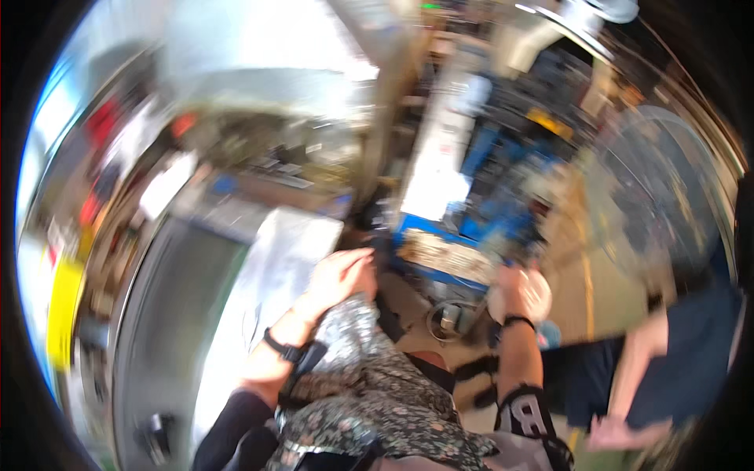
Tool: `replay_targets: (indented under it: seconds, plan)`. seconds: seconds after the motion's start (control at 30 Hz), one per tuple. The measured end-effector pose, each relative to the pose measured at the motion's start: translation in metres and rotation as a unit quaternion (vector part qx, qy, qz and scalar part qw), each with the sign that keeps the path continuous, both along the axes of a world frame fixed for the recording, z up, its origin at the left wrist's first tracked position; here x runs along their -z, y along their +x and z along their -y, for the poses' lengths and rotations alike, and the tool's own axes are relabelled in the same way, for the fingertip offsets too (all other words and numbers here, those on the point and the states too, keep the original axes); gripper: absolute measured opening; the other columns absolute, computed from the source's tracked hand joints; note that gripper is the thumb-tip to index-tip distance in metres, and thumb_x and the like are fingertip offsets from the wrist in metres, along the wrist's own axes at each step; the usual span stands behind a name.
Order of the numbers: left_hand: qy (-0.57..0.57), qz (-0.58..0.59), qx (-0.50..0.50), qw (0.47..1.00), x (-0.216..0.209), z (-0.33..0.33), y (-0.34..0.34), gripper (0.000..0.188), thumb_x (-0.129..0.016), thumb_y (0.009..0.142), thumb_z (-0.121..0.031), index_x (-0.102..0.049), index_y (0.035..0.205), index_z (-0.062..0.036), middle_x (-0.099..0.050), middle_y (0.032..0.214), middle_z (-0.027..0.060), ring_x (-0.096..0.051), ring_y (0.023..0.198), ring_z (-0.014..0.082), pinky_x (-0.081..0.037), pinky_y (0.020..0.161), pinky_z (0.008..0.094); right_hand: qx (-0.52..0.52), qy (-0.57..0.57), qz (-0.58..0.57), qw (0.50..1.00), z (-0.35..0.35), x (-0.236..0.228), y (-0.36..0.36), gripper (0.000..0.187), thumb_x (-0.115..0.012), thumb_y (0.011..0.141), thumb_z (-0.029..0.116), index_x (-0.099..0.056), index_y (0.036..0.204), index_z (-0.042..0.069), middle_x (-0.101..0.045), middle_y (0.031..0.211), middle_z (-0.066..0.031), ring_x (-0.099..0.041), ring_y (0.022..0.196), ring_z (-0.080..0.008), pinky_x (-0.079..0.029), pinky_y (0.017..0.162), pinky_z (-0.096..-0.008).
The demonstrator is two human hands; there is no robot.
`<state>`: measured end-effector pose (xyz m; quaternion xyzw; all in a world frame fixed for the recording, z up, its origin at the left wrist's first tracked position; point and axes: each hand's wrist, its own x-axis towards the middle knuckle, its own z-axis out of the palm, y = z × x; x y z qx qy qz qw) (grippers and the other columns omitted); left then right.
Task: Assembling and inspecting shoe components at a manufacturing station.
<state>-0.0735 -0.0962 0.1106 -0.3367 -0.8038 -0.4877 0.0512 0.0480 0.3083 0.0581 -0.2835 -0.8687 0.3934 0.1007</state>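
The whole view is smeared by motion. My left hand [342,276] is at the middle, beside the upper end of a dark floral cloth [369,373] that spreads over my lap. Its fingers are blurred together, and whether they grip the cloth is unclear. A silvery sheet-like surface [275,271] lies left of that hand. Farther right, my right hand [518,289] is over or against a pale round thing [540,297] whose kind I cannot make out. The fingers there are blurred too. A blue tray-like holder [448,275] with a whitish, lumpy load stands between the hands.
Along the left runs a grey machine or bench [181,290]. A large caged fan [660,188] stands at the right. Below it, another person in dark clothes [683,337] has an arm and hand [624,432] close to my right side. Blue machinery [503,188] fills the far middle.
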Motion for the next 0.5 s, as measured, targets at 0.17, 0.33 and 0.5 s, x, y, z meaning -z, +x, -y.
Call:
replay_targets:
  seconds: [0.17,0.33,0.5]
  plan:
    - [-0.003,0.116,-0.200,0.973,0.038,0.116,0.005,0.028,-0.059,0.092,-0.018,-0.068,0.116,-0.0057,-0.069,0.112,0.0180,-0.068,0.100,0.0306,-0.054,0.085,0.0371,0.214,0.130,0.086,0.964,-0.119,0.085,-0.003,0.055,-0.060,0.089,0.034,-0.057,0.127,-0.006,-0.062,0.124,-0.0278,-0.060,0.113,-0.0439,-0.048,0.094,-0.0493]
    - [-0.319,-0.040,-0.499,0.804,0.082,0.353,0.093,0.045,-0.067,0.077,-0.011,-0.063,0.121,-0.0037,-0.060,0.130,0.0180,-0.054,0.125,0.0362,-0.042,0.108,0.0452,0.199,0.135,0.060,0.969,-0.049,0.070,-0.039,0.054,-0.063,0.090,0.028,-0.055,0.131,-0.008,-0.060,0.125,-0.0289,-0.061,0.110,-0.0423,-0.051,0.091,-0.0490]
    - [-0.476,0.162,-0.759,0.414,0.046,0.437,0.181,0.057,-0.064,0.086,-0.051,-0.062,0.124,-0.0075,-0.063,0.115,0.0138,-0.058,0.110,0.0367,-0.049,0.089,0.0536,0.175,0.095,-0.053,0.979,-0.149,0.110,0.028,0.046,-0.067,0.087,0.019,-0.057,0.127,-0.003,-0.066,0.118,-0.0219,-0.064,0.101,-0.0367,-0.051,0.087,-0.0427]
